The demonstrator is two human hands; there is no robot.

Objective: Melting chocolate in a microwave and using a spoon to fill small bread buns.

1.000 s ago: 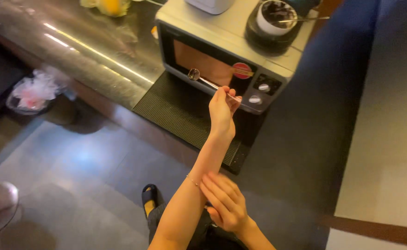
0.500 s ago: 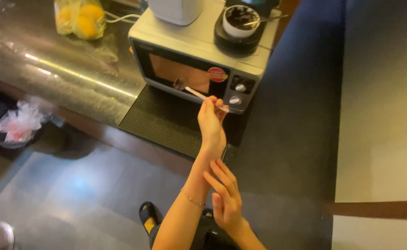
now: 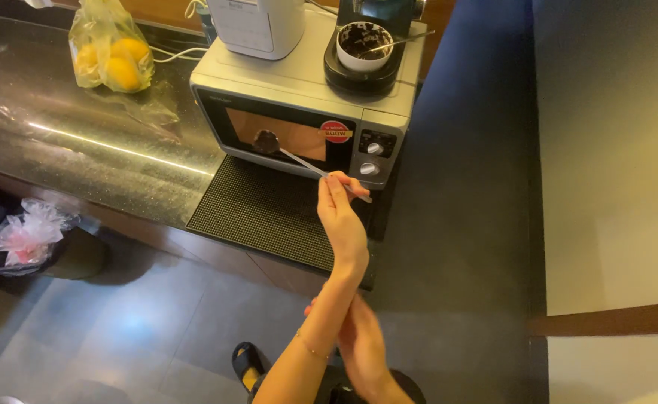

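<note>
We hold long spoon (image 3: 310,166), bowl heaped with dark stuff, mid-frame before microwave (image 3: 299,112) on counter (image 3: 82,157). Left hand (image 3: 342,217) grip pinched on handle; right hand (image 3: 363,348) empty, open, lower centre. Dark-filled cup (image 3: 364,43) sits atop microwave; scoop done, spoonful undelivered, we judge.

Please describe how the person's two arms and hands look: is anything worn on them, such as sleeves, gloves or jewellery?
Both forearms are bare, with no sleeve in view and no gloves. The left hand belongs to a slim arm with a thin, fine chain bracelet around the wrist. The right hand is blurred; no ring or watch can be made out on it. The fingers of both hands look long and slender.
</note>
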